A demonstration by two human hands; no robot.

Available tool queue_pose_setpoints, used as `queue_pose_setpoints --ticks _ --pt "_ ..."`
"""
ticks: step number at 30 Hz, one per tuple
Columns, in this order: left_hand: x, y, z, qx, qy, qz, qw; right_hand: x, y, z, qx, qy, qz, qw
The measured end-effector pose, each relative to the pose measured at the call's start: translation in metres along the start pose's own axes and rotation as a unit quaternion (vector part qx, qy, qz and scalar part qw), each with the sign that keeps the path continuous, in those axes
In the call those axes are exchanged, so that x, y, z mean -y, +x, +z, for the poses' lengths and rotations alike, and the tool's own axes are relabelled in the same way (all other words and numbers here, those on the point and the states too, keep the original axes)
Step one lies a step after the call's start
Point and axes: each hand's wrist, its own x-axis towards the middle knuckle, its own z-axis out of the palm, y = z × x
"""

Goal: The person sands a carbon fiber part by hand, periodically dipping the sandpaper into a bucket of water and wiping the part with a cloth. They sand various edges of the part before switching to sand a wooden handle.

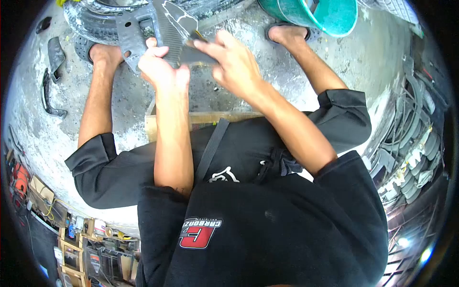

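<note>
A dark grey moulded panel with a ribbed strip, a flat side with holes and a glossy end with pale outlines is held up in front of me. My left hand is closed around its near edge, with the thumb along the side. My right hand is at the panel's right side, its fingers curled and slightly blurred. Its fingertips are close to the panel's surface beside a small dark and yellowish thing. Whatever those fingers pinch is too blurred to name.
A green bucket stands at the upper right by one foot. Behind the panel lies a dark grey tyre-like ring. Black curved parts lie on the stained floor at left. Stacked dark parts line the right, and wooden shelving the lower left.
</note>
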Motion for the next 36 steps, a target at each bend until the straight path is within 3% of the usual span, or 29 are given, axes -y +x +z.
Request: queue_pose_setpoints --ticks 3,6,10,13,15,17,20,24,27,29,34,36 --pt "0.002 0.0 0.0 0.057 -0.018 0.001 0.998 -0.002 0.005 0.01 -0.031 -0.004 0.002 1.0" --pt "-0.002 0.007 -0.008 0.033 -0.011 -0.002 0.999 0.007 -0.009 -0.002 0.018 0.017 0.011 1.0" --pt "0.0 0.004 -0.004 0.04 0.001 0.004 0.999 -0.004 0.008 0.003 -0.014 -0.017 -0.031 0.999" --pt "0.001 0.003 -0.003 0.054 0.001 0.017 0.998 0.005 0.01 0.008 -0.021 0.009 0.01 1.0" --pt "-0.005 -0.001 0.002 -0.013 0.002 -0.013 1.0 0.022 -0.016 0.004 -0.013 0.007 0.026 1.0" --pt "0.0 0.01 -0.003 0.025 0.019 0.024 0.999 0.02 -0.011 0.006 -0.004 0.008 0.042 0.999" --pt "0.01 0.005 -0.008 0.081 -0.028 0.021 0.996 0.013 0.011 0.019 -0.079 0.001 0.032 0.996" --pt "-0.001 0.0 -0.006 0.029 -0.017 -0.005 0.999 0.032 -0.017 0.01 -0.039 0.03 0.086 0.995" --pt "0.007 -0.001 -0.001 -0.005 -0.029 0.016 0.999 0.024 -0.01 0.014 -0.073 0.023 0.049 0.996" --pt "0.011 0.007 -0.013 0.045 -0.038 0.019 0.998 0.015 0.014 0.02 -0.1 0.018 0.023 0.995" --pt "0.003 0.006 -0.008 0.022 -0.009 0.033 0.999 0.025 -0.023 0.006 -0.002 0.039 0.068 0.997" --pt "0.007 0.013 -0.013 0.044 -0.034 0.026 0.998 0.012 -0.003 0.022 -0.066 0.022 0.027 0.997"
